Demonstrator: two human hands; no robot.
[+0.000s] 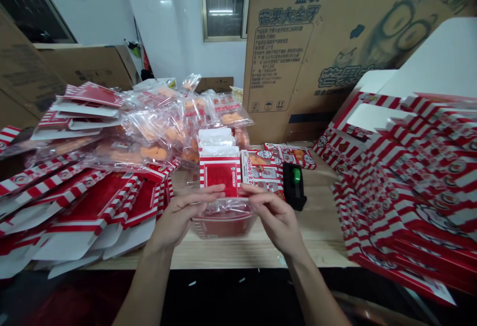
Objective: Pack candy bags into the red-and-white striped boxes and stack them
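Observation:
A red box in clear plastic [225, 225], slightly blurred, is between my hands at the front of the table. My left hand [181, 214] grips the upper left of its clear plastic, fingers laid over the top and thumb below. At the upper right, my right hand [275, 216] pinches the plastic between thumb and bent fingers. Just behind stands a row of red-and-white striped boxes [219, 172] with white flaps. To their right lie printed boxes [263, 167] with pictures on them. A black tape dispenser [294, 187] with a green roll is beside these.
Flat striped cartons [100, 202] overlap on the left. Behind them is a heap of clear bags [160, 122] with orange pieces. Striped cartons [417, 202] are stacked high on the right. A big cardboard box [286, 62] stands at the back. The wooden table [320, 239] ends close in front.

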